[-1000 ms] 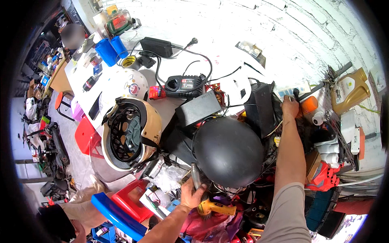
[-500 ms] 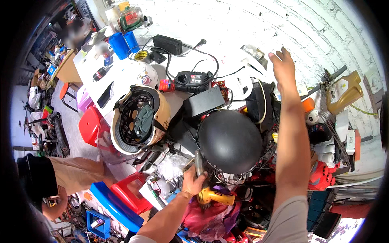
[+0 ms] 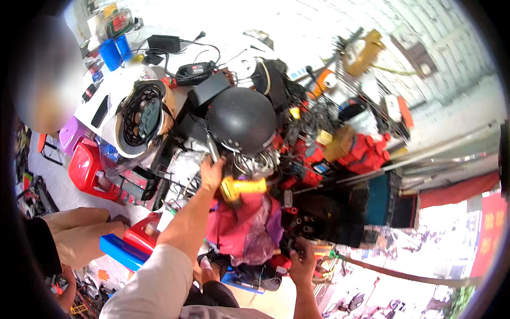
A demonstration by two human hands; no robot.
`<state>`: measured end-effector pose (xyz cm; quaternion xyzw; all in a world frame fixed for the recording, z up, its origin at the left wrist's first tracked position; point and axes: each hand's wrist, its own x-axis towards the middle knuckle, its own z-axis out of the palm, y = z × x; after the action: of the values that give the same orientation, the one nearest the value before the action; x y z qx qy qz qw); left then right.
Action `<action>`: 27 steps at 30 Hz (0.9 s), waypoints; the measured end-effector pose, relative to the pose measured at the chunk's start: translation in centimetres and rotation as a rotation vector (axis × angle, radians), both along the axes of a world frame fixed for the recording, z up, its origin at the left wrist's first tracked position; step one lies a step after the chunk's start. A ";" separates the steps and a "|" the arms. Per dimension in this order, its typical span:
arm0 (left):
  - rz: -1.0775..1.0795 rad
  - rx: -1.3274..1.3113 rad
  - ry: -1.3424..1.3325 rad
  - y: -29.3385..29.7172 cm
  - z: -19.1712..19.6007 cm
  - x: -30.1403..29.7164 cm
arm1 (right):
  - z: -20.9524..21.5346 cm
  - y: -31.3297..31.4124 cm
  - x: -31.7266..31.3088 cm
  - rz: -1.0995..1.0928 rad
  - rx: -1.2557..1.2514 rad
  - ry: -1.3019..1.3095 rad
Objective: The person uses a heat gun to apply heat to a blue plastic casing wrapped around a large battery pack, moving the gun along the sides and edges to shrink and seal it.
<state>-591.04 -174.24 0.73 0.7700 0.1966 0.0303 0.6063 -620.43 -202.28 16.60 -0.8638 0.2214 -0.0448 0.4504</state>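
My left hand (image 3: 212, 173) is closed around a grey, tapered, tube-like tool (image 3: 212, 148), its tip pointing up beside a matte black helmet (image 3: 241, 119). Just right of that hand lies a yellow pistol-grip power tool (image 3: 243, 186), resting on a crumpled red and purple bag (image 3: 236, 223). My right hand (image 3: 303, 262) is low, at the right of the bag, fingers bent and apart over dark clutter. Nothing shows plainly in it. A cream helmet (image 3: 166, 114) lies upturned to the left, a grey-green glove (image 3: 150, 118) inside.
A charger (image 3: 195, 73), a grey box (image 3: 210, 87) and cables crowd the white table. Red stools (image 3: 87, 167) and a blue lid-like piece (image 3: 123, 252) stand left, near another person's leg (image 3: 79, 220). Red tools (image 3: 366, 154) and tangled wires lie right, with a teal cabinet (image 3: 385, 199) beyond.
My right hand has come down from the wall side of the table to beside the bag. My left hand keeps hold of the grey tool. The view has swung right.
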 end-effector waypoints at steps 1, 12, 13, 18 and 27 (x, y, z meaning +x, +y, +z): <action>0.042 -0.115 -0.034 0.2 -0.8 0.1 | 0.8 -0.2 -3.6 -0.040 0.007 -0.010; -0.427 -1.383 0.462 -3.3 20.0 -21.9 | 12.5 5.8 -19.9 -0.229 -0.129 -0.302; -0.437 -1.474 0.586 -2.4 22.1 -24.7 | 15.1 7.2 -19.7 -0.174 -0.226 -0.387; -0.493 -1.461 0.431 5.8 29.2 -36.2 | 24.0 13.6 -21.3 0.249 -0.718 -0.649; 0.019 -1.166 -0.005 27.4 31.6 -54.7 | 24.2 27.6 -24.8 1.125 -0.657 -0.227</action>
<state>-645.71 -146.82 32.30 0.3071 0.1860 -0.0756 0.9302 -645.22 -174.66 40.82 -0.9300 -0.3378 0.0415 0.1385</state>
